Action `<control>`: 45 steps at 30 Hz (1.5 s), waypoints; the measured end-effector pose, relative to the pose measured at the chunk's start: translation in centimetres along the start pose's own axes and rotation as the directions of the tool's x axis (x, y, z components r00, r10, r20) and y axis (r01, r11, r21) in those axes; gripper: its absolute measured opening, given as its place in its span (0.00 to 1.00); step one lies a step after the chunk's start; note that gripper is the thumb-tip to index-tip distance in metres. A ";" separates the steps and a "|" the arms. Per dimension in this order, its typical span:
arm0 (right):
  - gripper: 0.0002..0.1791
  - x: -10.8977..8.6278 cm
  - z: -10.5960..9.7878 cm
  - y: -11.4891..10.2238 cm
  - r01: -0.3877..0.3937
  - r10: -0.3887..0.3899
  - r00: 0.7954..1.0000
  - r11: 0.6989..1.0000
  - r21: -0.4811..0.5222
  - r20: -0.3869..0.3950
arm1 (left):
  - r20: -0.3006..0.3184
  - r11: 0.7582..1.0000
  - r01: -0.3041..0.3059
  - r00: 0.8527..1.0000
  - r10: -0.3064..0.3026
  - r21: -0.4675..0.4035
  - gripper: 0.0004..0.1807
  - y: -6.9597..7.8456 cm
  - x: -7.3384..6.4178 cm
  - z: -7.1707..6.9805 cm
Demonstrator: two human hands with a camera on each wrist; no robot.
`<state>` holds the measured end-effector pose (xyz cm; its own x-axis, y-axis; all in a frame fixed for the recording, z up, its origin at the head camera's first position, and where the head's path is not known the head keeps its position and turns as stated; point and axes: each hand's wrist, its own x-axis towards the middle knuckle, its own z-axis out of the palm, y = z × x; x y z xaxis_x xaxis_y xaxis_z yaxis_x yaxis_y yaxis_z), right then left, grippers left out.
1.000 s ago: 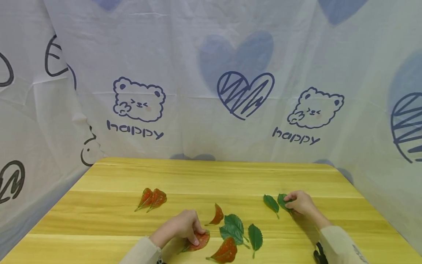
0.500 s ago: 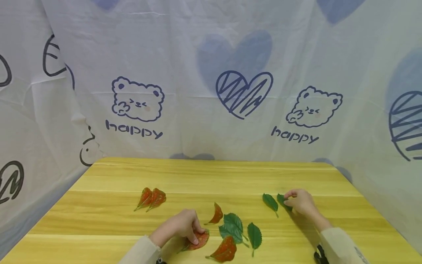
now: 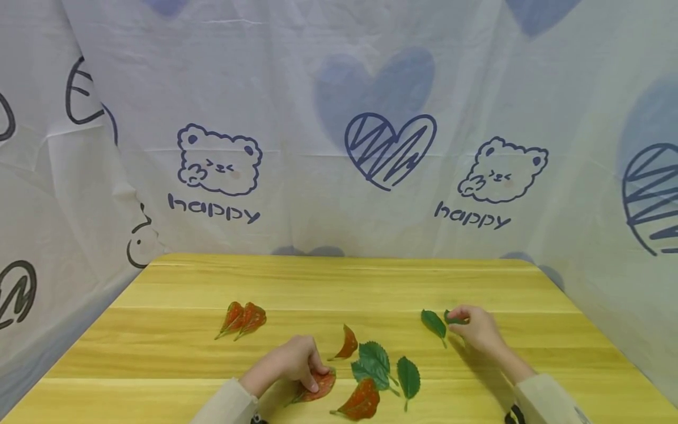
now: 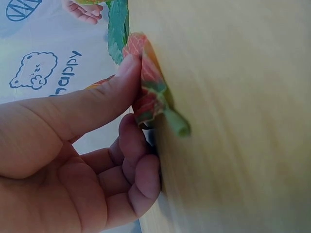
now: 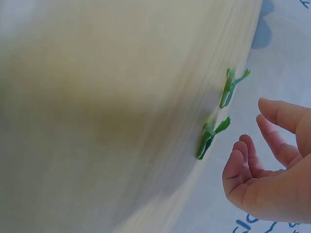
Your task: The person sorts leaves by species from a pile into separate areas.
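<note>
My left hand (image 3: 298, 360) pinches a red leaf (image 3: 320, 386) lying at the front of the table; in the left wrist view its thumb presses on the red leaf (image 4: 150, 80), with the index finger mostly hidden. At the right, my right hand (image 3: 479, 330) hovers just beside a green leaf (image 3: 454, 317), partly covering it from the head camera. The right wrist view shows that hand (image 5: 272, 165) apart from the two green leaves, fingers loosely bent around nothing. The other green leaf (image 3: 434, 324) lies just left of it.
Between the hands lie a small red leaf (image 3: 347, 343), overlapping green leaves (image 3: 375, 360), a single green leaf (image 3: 408, 377) and a red leaf cluster (image 3: 362, 400). Two red leaves (image 3: 245, 318) lie side by side at the left. A printed cloth (image 3: 307, 194) hangs behind the wooden table (image 3: 328, 282).
My right hand has let go of the green leaf and lifted slightly off it. The left hand keeps its grip on the red leaf in the same spot.
</note>
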<state>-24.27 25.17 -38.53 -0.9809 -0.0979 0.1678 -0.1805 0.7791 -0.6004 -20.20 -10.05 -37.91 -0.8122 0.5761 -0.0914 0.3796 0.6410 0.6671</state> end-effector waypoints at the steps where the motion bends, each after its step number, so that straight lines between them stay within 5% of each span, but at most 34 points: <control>1: 0.08 -0.1 0.1 -0.1 0.009 -0.009 1.000 1.000 0.003 0.003 | -0.001 1.000 0.001 1.000 -0.001 0.001 0.14 0.0 0.0 0.0; 20: 0.06 -1.9 2.3 -2.9 0.066 -0.079 0.989 0.993 0.098 0.129 | -0.006 1.000 0.021 1.000 -0.021 0.005 0.14 0.1 -0.1 0.0; 31: 0.09 -2.7 3.3 -3.8 0.153 -0.201 0.948 0.968 0.198 0.249 | -0.011 1.000 0.020 1.000 -0.020 0.000 0.14 0.3 -0.1 0.1; 45: 0.10 -2.7 3.4 -4.3 0.137 -0.254 0.875 0.946 0.292 0.413 | -0.009 1.000 0.018 1.000 -0.018 0.001 0.14 0.2 -0.2 0.0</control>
<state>-21.12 19.98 -39.09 -0.8419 -0.5391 -0.0235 -0.3261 0.5430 -0.7739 -19.99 -10.00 -37.75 -0.8228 0.5601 -0.0965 0.3657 0.6517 0.6645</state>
